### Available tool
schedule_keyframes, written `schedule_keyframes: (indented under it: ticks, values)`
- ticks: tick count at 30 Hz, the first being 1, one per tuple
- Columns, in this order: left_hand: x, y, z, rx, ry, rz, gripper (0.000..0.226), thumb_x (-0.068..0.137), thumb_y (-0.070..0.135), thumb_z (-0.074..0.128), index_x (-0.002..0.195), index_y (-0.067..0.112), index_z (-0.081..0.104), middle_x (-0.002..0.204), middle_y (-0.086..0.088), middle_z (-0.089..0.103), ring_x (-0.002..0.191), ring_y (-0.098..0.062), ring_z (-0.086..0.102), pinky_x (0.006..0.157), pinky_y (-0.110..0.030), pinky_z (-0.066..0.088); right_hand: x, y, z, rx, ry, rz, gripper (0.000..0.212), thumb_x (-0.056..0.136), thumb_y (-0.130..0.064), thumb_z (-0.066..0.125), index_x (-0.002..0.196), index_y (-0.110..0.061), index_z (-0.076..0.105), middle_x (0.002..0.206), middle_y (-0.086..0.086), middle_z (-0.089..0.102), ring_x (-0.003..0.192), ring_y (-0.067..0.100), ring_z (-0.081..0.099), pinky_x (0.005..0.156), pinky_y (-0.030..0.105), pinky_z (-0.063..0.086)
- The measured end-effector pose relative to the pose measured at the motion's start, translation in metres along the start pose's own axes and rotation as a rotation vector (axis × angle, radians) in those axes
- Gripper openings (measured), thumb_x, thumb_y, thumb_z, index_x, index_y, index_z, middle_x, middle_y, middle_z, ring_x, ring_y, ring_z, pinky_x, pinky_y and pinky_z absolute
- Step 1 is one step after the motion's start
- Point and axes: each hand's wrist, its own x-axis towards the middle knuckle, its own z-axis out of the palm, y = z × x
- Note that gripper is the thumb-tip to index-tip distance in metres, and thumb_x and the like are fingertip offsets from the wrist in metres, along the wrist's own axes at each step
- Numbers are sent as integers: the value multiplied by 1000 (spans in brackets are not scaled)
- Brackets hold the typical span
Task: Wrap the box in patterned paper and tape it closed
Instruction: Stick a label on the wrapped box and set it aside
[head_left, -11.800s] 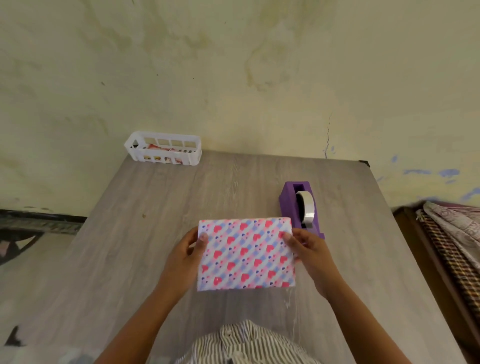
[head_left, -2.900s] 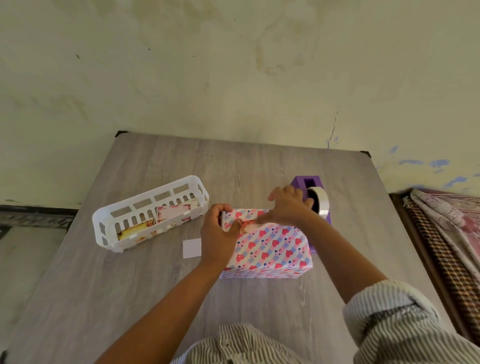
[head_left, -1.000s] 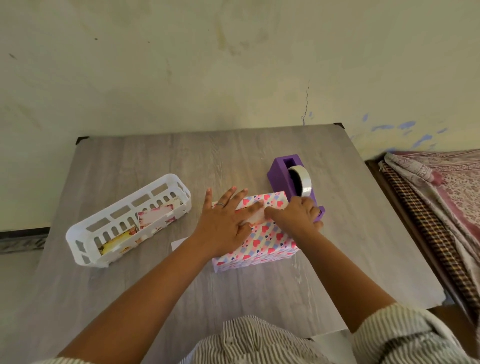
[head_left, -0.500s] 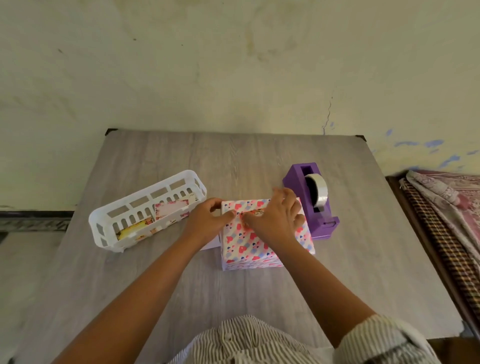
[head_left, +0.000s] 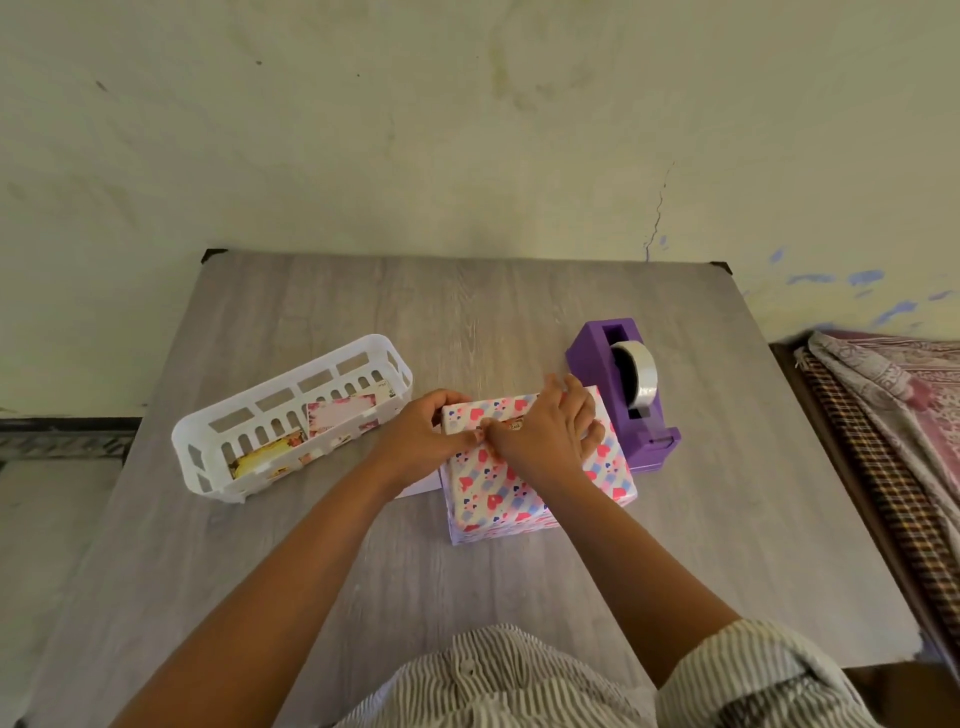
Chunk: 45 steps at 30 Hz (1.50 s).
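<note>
The box (head_left: 524, 491), wrapped in paper with pink and blue hearts, lies on the grey table (head_left: 467, 322) in front of me. My left hand (head_left: 421, 439) grips its far left edge, fingers curled over the side and thumb on top. My right hand (head_left: 553, 431) lies on the top with its fingers fairly straight, pressing down; its thumb meets my left thumb at a small label (head_left: 511, 424) on the paper. The purple tape dispenser (head_left: 618, 415) with its clear tape roll (head_left: 638, 379) stands right beside the box.
A white slotted basket (head_left: 218, 441) holding several printed cards lies at an angle to the left of the box. A small white paper slip (head_left: 418, 487) peeks out under my left wrist. A patterned cloth (head_left: 893, 395) lies beyond the table's right edge.
A second ago my left hand lay flat and spread on the box; now it grips the left edge. My right hand has shifted from the dispenser side to the middle of the top.
</note>
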Motion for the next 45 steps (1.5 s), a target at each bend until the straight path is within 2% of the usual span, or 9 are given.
schedule_keyframes:
  ticks: [8, 15, 22, 27, 29, 32, 35, 42, 45]
  values:
    - [2, 3, 4, -23, 73, -40, 20, 87, 27, 64, 106, 25, 60, 100, 6, 66, 88, -8, 63, 66, -17, 48, 1, -5, 1, -5, -46, 5, 97, 79, -51, 65, 148, -20, 4, 158, 3, -6, 145, 27, -14, 116, 47, -9]
    - [2, 5, 7, 80, 82, -5, 22, 86, 27, 66, 106, 23, 56, 102, 6, 63, 92, -12, 62, 76, -25, 53, -23, 16, 2, -83, -36, 11, 101, 80, -55, 62, 149, -21, -4, 157, 3, -16, 144, 28, -18, 115, 46, -11]
    - [1, 8, 7, 86, 72, -7, 21, 88, 22, 64, 106, 22, 54, 101, 6, 60, 94, -13, 62, 71, -20, 51, -14, 13, -4, -75, -18, 50, 107, 74, -59, 66, 147, -22, -3, 157, 4, -14, 144, 29, -16, 116, 49, -6]
    - [1, 10, 10, 86, 54, -24, 27, 90, 24, 61, 115, 21, 50, 114, 2, 59, 102, -15, 60, 78, -27, 54, -28, 28, -5, -130, 1, -1, 107, 76, -63, 62, 148, -21, -5, 156, 3, -17, 143, 28, -20, 115, 50, -8]
    - [-2, 11, 14, 122, 62, 9, 41, 91, 23, 59, 129, 26, 44, 132, 0, 51, 119, -19, 53, 93, -39, 50, -22, 22, -11, -140, -1, -13, 112, 73, -63, 65, 148, -20, -6, 156, 3, -18, 143, 27, -22, 114, 51, -9]
    - [-5, 14, 21, 573, 95, 214, 51, 94, 23, 51, 140, 40, 35, 152, 2, 24, 141, -24, 20, 113, -48, 26, -13, 16, -18, -116, -62, -20, 119, 68, -64, 68, 148, -20, -8, 156, 3, -21, 142, 28, -25, 113, 52, -10]
    - [-8, 13, 25, 844, -65, 239, 48, 97, 36, 42, 139, 52, 28, 158, 8, -4, 144, -24, -15, 113, -60, 4, -6, 19, -25, -150, -109, -28, 120, 68, -64, 68, 149, -22, -9, 156, 4, -21, 142, 28, -24, 113, 53, -9]
    - [-6, 14, 20, 893, -156, 163, 50, 95, 51, 38, 139, 59, 15, 157, 9, -13, 141, -23, -24, 111, -64, 4, 32, 54, -65, -242, -99, 27, 125, 62, -59, 78, 149, -22, -4, 157, 6, -13, 144, 33, -16, 112, 60, -2]
    - [-6, 12, 20, 882, -142, 166, 48, 95, 51, 38, 139, 58, 19, 158, 9, -11, 142, -23, -23, 111, -64, 4, 25, 39, -53, -258, -170, -73, 126, 63, -55, 79, 149, -25, -7, 157, 5, -18, 143, 31, -20, 112, 59, -5]
